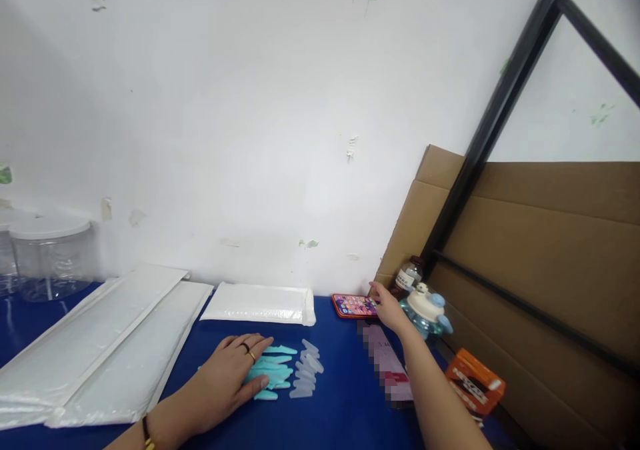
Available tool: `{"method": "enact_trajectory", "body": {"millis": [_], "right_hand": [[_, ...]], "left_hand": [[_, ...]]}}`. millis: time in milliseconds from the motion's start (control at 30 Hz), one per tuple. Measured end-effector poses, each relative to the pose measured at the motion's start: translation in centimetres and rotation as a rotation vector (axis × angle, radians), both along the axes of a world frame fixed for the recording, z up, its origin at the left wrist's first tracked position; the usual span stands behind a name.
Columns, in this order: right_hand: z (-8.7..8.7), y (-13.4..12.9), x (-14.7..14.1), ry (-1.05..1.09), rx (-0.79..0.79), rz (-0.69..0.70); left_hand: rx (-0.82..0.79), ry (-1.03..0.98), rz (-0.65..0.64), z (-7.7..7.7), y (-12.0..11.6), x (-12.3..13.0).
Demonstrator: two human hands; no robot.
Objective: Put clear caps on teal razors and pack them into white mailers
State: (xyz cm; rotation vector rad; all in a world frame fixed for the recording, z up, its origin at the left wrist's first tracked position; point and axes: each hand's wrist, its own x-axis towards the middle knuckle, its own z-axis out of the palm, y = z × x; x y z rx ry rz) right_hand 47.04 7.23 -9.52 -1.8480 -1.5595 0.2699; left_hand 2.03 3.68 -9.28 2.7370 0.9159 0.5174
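Note:
My left hand (240, 363) lies palm down, fingers stretched out, over a group of slim teal plastic pieces (275, 375) with tapered ends. The hand hides part of them. Just right of these, a column of small frosted translucent plastic pieces (306, 373) lies on the blue table. My right hand (389, 305) reaches to the back and closes around the right end of a red-cased phone (353, 307), covering that end. The phone's screen is lit with app icons.
White padded mailers (135, 343) lie at left, a smaller mailer (260, 303) near the wall. Clear jars (50, 257) stand far left. Right are a brown-capped bottle (407, 277), a cup with a cream lid (426, 303), an orange box (475, 383) and a pink packet (385, 363).

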Motion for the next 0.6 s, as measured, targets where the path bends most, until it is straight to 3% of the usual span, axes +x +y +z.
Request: {"method": "enact_trajectory", "body": {"millis": [600], "right_hand": [[-0.8, -0.3, -1.3, -0.08, -0.029, 0.062]], "left_hand": [[-0.031, 0.011, 0.012, 0.6, -0.4, 0.1]]}}
